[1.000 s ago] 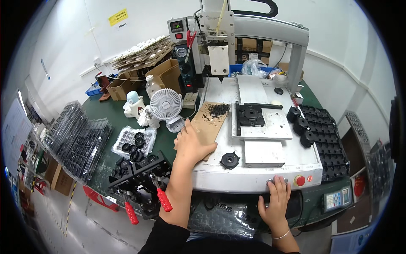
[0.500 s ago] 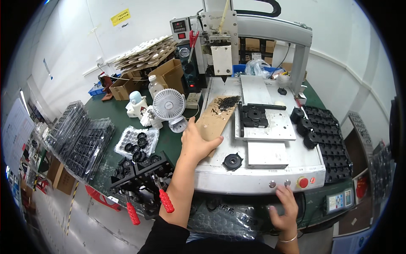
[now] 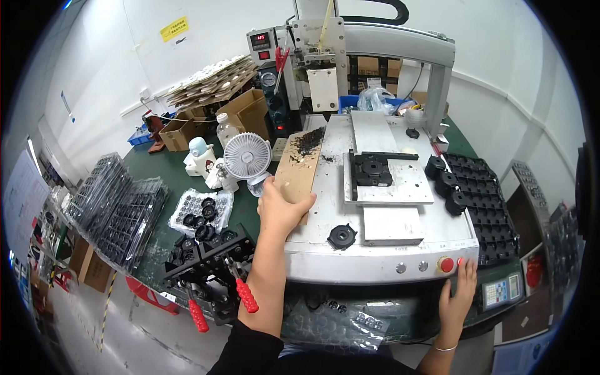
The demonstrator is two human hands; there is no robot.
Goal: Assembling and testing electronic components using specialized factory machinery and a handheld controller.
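My left hand (image 3: pixel 279 208) rests on the near end of a flat cardboard piece (image 3: pixel 302 164) that lies on the left side of a grey machine bed (image 3: pixel 369 247); dark small parts are heaped at its far end. A round black part (image 3: pixel 342 236) lies loose on the bed to the right of that hand. My right hand (image 3: pixel 458 292) reaches up to the machine's front panel, fingertips at the right end beside the red round button (image 3: pixel 446 264). A black part sits in a fixture (image 3: pixel 371 169) on a metal plate.
A black tray of round parts (image 3: pixel 478 201) lies at the right. A small white fan (image 3: pixel 247 156), a bag of black parts (image 3: pixel 201 210), stacked dark trays (image 3: pixel 115 209), a clamp jig with red handles (image 3: pixel 212 265) and cardboard boxes (image 3: pixel 247 112) crowd the green table at the left.
My right hand has slid rightward along the front panel to the red button's side. My left hand stayed on the cardboard piece.
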